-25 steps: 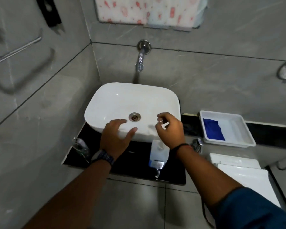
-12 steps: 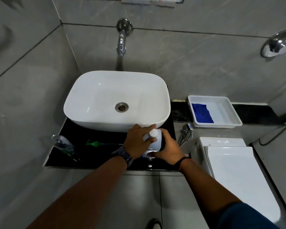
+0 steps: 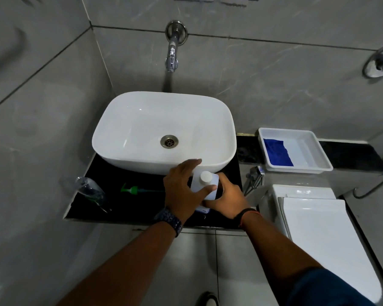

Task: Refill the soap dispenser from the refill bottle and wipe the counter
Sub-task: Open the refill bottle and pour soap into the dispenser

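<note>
A white refill bottle [image 3: 205, 184] with a round white cap stands upright on the black counter [image 3: 131, 208], just in front of the basin. My left hand [image 3: 184, 188] wraps its left side and my right hand [image 3: 227, 198] grips its lower right side. At the counter's left end stands a clear soap dispenser bottle [image 3: 90, 191], its top off. Its green pump [image 3: 131, 190] lies flat on the counter between that bottle and my left hand. A blue cloth [image 3: 276, 154] lies in a white tray [image 3: 314, 151] to the right.
A white basin [image 3: 164, 129] fills the back of the counter under a chrome wall tap [image 3: 172, 56]. A chrome spray fitting [image 3: 255, 175] sits right of the counter. A white toilet with its lid down [image 3: 318, 235] stands at the right.
A second ago both hands hovered over the basin's front rim with the bottle below them. They dropped onto the bottle half a second ago and have hardly shifted since. My view tilted down.
</note>
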